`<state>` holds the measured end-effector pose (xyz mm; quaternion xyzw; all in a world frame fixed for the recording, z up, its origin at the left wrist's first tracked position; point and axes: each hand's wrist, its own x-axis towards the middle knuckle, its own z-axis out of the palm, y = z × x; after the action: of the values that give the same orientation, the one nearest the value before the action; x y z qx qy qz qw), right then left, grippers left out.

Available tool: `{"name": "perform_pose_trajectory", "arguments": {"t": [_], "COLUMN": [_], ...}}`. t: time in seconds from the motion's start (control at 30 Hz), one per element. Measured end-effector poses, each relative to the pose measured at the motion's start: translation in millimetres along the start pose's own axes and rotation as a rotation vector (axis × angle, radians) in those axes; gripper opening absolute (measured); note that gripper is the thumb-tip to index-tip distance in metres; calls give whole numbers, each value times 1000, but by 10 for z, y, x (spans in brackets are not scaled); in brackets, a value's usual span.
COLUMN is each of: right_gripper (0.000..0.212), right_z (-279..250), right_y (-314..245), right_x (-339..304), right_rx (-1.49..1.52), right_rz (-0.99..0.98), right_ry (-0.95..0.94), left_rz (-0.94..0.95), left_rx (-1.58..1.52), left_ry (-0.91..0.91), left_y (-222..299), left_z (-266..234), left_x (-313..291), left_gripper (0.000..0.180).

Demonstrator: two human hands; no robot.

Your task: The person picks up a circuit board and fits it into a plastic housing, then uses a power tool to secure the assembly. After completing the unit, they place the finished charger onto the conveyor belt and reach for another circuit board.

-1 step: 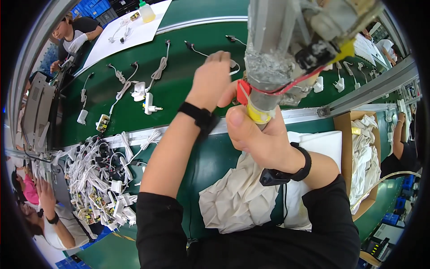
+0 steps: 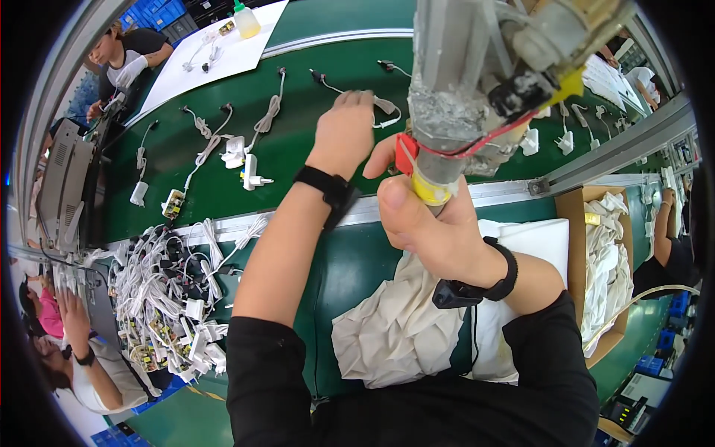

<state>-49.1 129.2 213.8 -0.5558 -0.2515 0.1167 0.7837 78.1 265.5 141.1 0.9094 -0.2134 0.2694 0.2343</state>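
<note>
My right hand (image 2: 439,231) is closed around the lower end of a grey, crusted cylindrical tool (image 2: 439,127) with a yellow collar. A finger reaches beside its red tab. Over the green belt, my left hand (image 2: 344,134) lies back upward, fingers bent down and mostly hidden from view. From under it comes a white cord (image 2: 387,108), whose black plug (image 2: 318,75) lies farther away. Whatever is beneath that palm cannot be seen. Left of it, a white plug adapter (image 2: 252,173) and other corded adapters rest on the belt.
A tangled heap of white cords and adapters (image 2: 164,290) lies at left. Crumpled cream sheeting (image 2: 398,328) is below my right hand. A cardboard box (image 2: 573,223) with similar sheeting stands right. A metal bar crosses the right side. Co-workers sit left and right.
My left hand has drawn slightly back toward me and left, uncovering more of the white cord. Items on the belt have shifted slightly right. The right hand keeps its hold.
</note>
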Motion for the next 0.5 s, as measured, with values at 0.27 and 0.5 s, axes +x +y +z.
{"name": "perform_pose_trajectory", "arguments": {"t": [0.27,0.5], "right_gripper": [37,37], "right_z": [-12,-66], "right_y": [24,0], "right_x": [23,98], "right_rx": [-7,-81], "right_rz": [-53,-72], "right_ry": [19,75], "left_rz": [-218,-983], "left_rx": [-207,-1554], "left_ry": [-153,-426], "left_y": [-300,536], "left_z": [160,-262], "left_x": [-576,-1186], "left_gripper": [24,25]}}
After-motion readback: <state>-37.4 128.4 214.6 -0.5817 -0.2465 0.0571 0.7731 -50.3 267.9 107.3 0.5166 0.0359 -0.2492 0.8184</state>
